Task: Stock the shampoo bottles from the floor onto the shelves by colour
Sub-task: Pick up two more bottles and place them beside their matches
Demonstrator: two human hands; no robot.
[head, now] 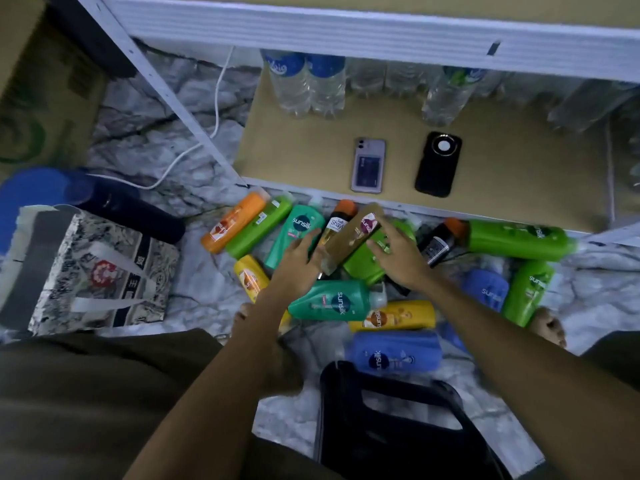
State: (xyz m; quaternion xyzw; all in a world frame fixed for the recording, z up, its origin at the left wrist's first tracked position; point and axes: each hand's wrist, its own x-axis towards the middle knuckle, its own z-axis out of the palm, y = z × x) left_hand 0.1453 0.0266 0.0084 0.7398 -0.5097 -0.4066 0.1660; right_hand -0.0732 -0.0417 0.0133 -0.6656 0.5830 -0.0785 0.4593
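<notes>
Several shampoo bottles lie in a pile on the marble floor in front of the lower shelf (311,150). Among them are an orange bottle (235,221), bright green bottles (516,239), teal bottles (332,301), yellow bottles (398,315) and blue bottles (394,355). A brown bottle (353,237) lies slanted on top of the pile, blurred. My left hand (298,265) touches its lower end with relaxed fingers. Spread over its cap end and a green bottle (363,261) is my right hand (398,258), fingers straight.
Two phones (369,166) (438,164) lie on the lower shelf, with water bottles (294,84) behind them. The upper shelf edge (346,29) overhangs. A patterned paper bag (97,271) stands left, a black bag (381,427) near my knees, a cardboard box (41,98) far left.
</notes>
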